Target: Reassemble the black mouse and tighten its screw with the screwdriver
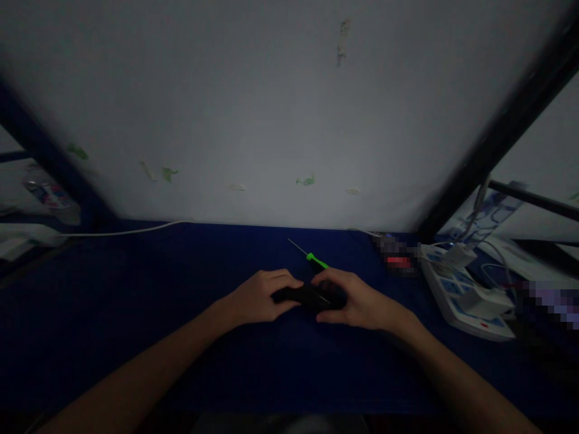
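Note:
Both of my hands grip a long black object [307, 296] low at the middle of the dark blue desk mat [136, 289]. It looks like a plastic casing, but the dim light hides its details. My left hand [262, 296] wraps its left end, and my right hand [357, 298] covers its right end. Just beyond my right fingers lies a small screwdriver [316, 260] with a bright green handle, its thin shaft pointing back and to the left.
A white power strip [456, 295] with plugged-in adapters and cables sits at the right. A white cable [126, 231] runs along the back edge by the stained white wall [271, 108]. Dark frame posts rise at both sides, and pixelated objects lie at the right.

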### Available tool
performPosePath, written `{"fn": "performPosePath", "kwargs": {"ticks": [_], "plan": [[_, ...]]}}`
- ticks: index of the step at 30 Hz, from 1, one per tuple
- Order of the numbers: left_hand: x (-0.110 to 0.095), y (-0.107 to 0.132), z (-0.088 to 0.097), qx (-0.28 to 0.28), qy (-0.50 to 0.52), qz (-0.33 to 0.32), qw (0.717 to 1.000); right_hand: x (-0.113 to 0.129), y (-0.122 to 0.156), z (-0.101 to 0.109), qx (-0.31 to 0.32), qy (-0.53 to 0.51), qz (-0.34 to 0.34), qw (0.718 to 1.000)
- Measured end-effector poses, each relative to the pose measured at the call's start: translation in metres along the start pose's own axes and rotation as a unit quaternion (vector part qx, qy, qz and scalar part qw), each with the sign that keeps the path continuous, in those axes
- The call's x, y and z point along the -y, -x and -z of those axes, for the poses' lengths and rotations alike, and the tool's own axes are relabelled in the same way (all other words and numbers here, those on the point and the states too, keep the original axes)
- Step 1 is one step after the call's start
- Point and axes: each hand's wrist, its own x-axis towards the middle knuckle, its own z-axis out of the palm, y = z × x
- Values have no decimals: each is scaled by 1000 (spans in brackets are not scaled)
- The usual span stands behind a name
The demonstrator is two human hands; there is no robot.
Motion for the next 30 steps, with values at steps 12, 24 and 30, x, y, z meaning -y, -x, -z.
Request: {"fn": "performPosePath", "kwargs": {"ticks": [12,24,30], "plan": [[2,-1,3,5,-79,-4,997,9,-1,0,-5,39,36,999],[-14,-5,-4,36,-188,12,981,4,-10,-19,5,-24,15,1000],[-21,-6,-1,53,-198,30,978,4,-12,-22,9,-142,-14,990]]}}
